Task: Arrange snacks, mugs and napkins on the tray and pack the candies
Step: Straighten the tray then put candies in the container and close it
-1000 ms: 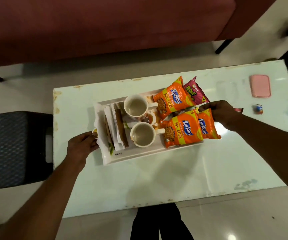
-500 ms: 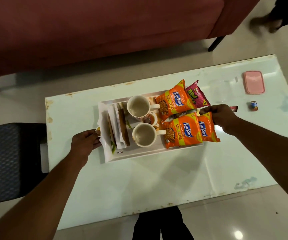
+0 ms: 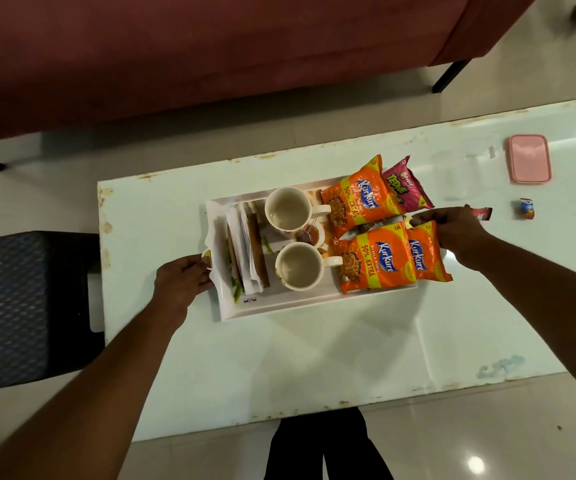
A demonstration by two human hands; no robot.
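A white tray (image 3: pixel 281 303) sits on the pale table (image 3: pixel 314 358). It carries folded napkins (image 3: pixel 245 247), two cream mugs (image 3: pixel 288 208) (image 3: pixel 298 266), several orange snack packets (image 3: pixel 373 259) and a pink snack packet (image 3: pixel 405 188). My left hand (image 3: pixel 182 282) grips the tray's left handle. My right hand (image 3: pixel 453 226) grips the tray's right end, over the edge of an orange packet; the handle under it is hidden. Two wrapped candies (image 3: pixel 525 208) (image 3: pixel 483 213) lie on the table to the right, near a pink lidded box (image 3: pixel 529 158).
A dark red sofa (image 3: pixel 210 57) runs along the far side of the table. A dark woven stool (image 3: pixel 13 306) stands to the left. My legs (image 3: pixel 324 445) show below the table's near edge.
Both hands keep their hold on the tray's ends. The view has shifted a little, so the tray and table sit slightly higher and further right in the frame.
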